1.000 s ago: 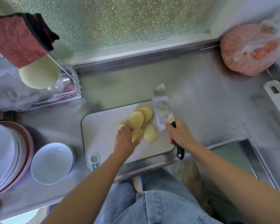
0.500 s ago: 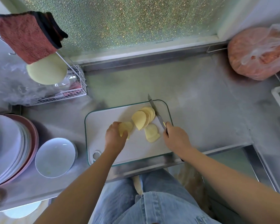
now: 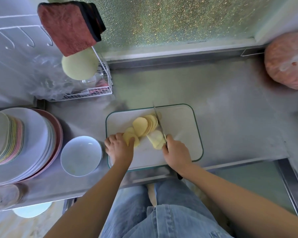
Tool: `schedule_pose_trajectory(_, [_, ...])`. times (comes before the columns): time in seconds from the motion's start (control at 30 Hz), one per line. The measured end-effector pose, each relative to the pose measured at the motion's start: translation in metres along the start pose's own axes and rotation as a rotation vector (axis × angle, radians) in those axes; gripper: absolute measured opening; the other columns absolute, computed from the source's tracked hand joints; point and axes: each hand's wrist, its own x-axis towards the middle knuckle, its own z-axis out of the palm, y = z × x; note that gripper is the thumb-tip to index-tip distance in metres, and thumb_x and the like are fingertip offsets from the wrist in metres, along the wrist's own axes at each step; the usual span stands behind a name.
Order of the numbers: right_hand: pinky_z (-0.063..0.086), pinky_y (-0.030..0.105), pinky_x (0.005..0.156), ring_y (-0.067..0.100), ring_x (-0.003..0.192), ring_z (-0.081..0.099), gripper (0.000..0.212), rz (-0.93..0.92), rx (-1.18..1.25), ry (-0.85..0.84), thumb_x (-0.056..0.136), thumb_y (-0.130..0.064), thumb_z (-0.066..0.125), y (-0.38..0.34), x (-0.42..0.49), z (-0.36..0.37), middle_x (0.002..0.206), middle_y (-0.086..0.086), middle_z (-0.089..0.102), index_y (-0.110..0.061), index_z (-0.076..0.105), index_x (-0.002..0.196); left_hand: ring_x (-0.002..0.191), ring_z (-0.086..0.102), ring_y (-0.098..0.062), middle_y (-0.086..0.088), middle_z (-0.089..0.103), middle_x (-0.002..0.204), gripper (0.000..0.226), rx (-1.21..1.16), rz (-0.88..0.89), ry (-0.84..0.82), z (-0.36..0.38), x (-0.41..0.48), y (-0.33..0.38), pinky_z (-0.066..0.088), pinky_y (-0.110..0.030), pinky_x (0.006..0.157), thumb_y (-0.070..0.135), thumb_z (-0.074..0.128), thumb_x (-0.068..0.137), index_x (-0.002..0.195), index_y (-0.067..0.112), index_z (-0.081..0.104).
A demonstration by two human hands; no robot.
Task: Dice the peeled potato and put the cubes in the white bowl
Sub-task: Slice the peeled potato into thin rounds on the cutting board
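Thin, round, pale-yellow potato slices (image 3: 141, 126) lie fanned on the white, green-rimmed cutting board (image 3: 181, 127). The left hand (image 3: 118, 148) curls round a few at the near end. The right hand (image 3: 176, 152) grips the knife (image 3: 157, 120), its blade edge-on beside them. The smooth white bowl (image 3: 81, 156) sits on the steel counter (image 3: 230, 109), just left of the board.

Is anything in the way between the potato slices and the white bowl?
Nothing blocks it. The white bowl sits just left of the cutting board; only the left hand, gripping the nearest potato slices, lies between. The right hand holds the knife beyond.
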Motion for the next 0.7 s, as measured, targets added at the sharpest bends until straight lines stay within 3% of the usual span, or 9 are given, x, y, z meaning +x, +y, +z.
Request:
schedule_pose_trajectory(0.13, [0.032, 0.035, 0.056, 0.034, 0.069, 0.056, 0.014, -0.017, 0.015, 0.017, 0.094, -0.020, 0.041, -0.024, 0.007, 0.009, 0.074, 0.012, 0.057, -0.006, 0.045, 0.099, 0.122, 0.033, -0.035, -0.017, 0.036, 0.132, 0.054, -0.070, 0.015, 0.017, -0.002, -0.001, -0.012, 0.031, -0.043, 0.103, 0.043, 0.055, 0.093, 0.126, 0.002, 0.047])
schedule_pose_trajectory(0.33, [0.035, 0.034, 0.054, 0.030, 0.063, 0.052, 0.011, -0.005, 0.053, 0.032, 0.096, -0.021, 0.041, -0.038, 0.023, 0.007, 0.068, 0.006, 0.050, -0.013, 0.038, 0.089, 0.126, 0.032, -0.032, -0.016, 0.032, 0.138, 0.060, -0.065, 0.110, 0.020, -0.009, -0.004, -0.021, 0.030, -0.039, 0.106, 0.041, 0.052, 0.095, 0.135, 0.000, 0.036])
schedule_pose_trajectory(0.5, [0.033, 0.033, 0.051, 0.029, 0.058, 0.051, 0.015, 0.061, -0.006, 0.143, 0.095, -0.020, 0.043, -0.020, 0.031, -0.006, 0.064, 0.007, 0.049, -0.006, 0.047, 0.099, 0.144, 0.008, -0.032, -0.018, 0.009, 0.157, 0.071, -0.003, 0.200, -0.036, -0.012, 0.001, -0.022, 0.015, -0.038, 0.117, 0.040, 0.044, 0.099, 0.149, 0.000, 0.014])
schedule_pose_trajectory(0.6, [0.032, 0.032, 0.052, 0.028, 0.060, 0.050, 0.019, 0.057, -0.104, 0.106, 0.096, -0.020, 0.041, -0.021, 0.034, -0.007, 0.068, 0.008, 0.053, -0.006, 0.048, 0.107, 0.146, 0.006, -0.031, -0.020, 0.011, 0.157, 0.070, 0.054, 0.235, -0.055, -0.014, 0.004, -0.023, 0.006, -0.036, 0.119, 0.040, 0.037, 0.101, 0.148, -0.004, 0.010])
schedule_pose_trajectory(0.7, [0.032, 0.032, 0.055, 0.031, 0.069, 0.059, 0.017, -0.046, -0.143, 0.035, 0.096, -0.022, 0.041, -0.035, 0.029, 0.001, 0.075, 0.009, 0.059, -0.009, 0.046, 0.105, 0.144, 0.013, -0.031, -0.020, 0.019, 0.155, 0.067, 0.052, 0.254, -0.049, -0.016, 0.007, -0.025, 0.008, -0.036, 0.119, 0.037, 0.038, 0.101, 0.147, -0.004, 0.014])
